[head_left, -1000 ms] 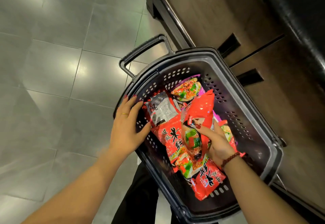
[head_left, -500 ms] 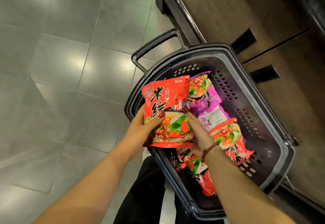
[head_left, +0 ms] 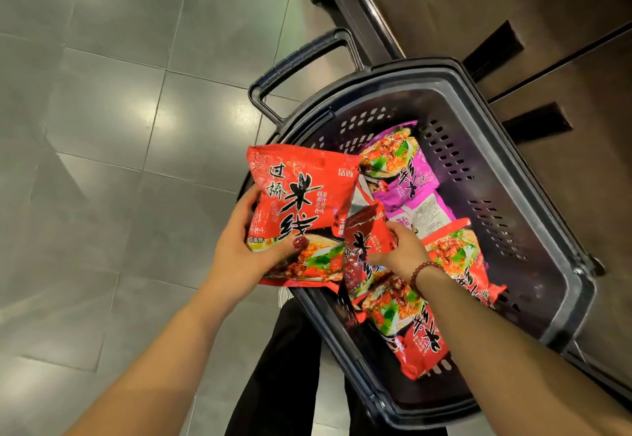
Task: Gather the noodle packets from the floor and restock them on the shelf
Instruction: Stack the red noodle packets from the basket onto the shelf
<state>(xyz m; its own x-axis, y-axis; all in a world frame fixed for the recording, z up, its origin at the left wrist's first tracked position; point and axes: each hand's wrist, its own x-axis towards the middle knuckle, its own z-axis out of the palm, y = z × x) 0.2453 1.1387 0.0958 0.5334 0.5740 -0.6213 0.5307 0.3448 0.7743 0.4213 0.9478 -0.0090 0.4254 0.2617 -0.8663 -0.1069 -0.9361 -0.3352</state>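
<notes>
red packet (head_left: 301, 203) gripped by left hand (head_left: 236, 258) hides basket rim (head_left: 410, 71); right hand (head_left: 400, 254) pinches second packet (head_left: 362, 240), half-covered.

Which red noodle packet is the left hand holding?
The face-up red plastic packet gripped by the left hand, above the dark plastic basket rim; the right hand grips a tilted red packet.

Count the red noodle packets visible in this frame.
4. First packet in the left hand; second packet in the right hand; third packet in the basket, right of that wrist; fourth packet under the right forearm. Others may lie hidden.
</notes>
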